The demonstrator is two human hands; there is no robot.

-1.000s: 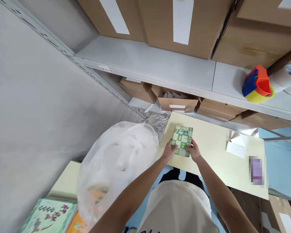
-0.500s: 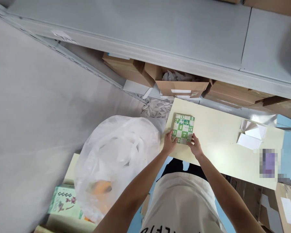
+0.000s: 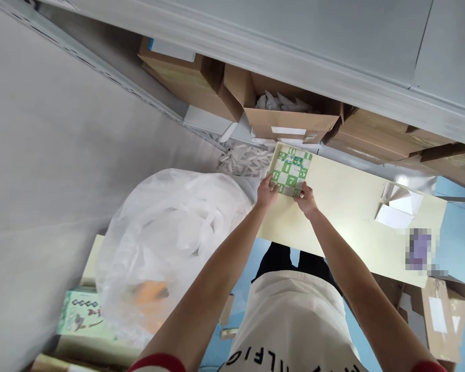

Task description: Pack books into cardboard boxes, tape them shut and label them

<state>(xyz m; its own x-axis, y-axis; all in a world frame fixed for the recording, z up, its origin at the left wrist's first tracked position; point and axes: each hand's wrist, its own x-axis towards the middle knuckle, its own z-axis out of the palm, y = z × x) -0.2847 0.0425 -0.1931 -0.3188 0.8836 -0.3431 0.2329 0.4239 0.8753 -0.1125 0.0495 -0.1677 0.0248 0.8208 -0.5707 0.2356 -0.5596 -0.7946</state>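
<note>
A square green-and-white book (image 3: 290,170) with a checkered number pattern on its cover is at the far left end of the cream table (image 3: 344,222). My left hand (image 3: 267,192) grips its lower left corner, thumb on the cover. At the lower right corner, my right hand (image 3: 306,199) holds the book the same way. Whether the book rests on the tabletop or is slightly raised I cannot tell. The fingers underneath are hidden.
Left of the table stands a big white plastic bag (image 3: 170,232). White paper pieces (image 3: 401,204) and a blurred purple item (image 3: 419,249) lie at the table's right. Behind are cardboard boxes (image 3: 290,124) under a grey shelf (image 3: 294,46). A green printed box (image 3: 79,312) sits lower left.
Both hands have moved the book away from my body, toward the table's far left corner. The camera view has shifted too, showing more of the boxes under the shelf.
</note>
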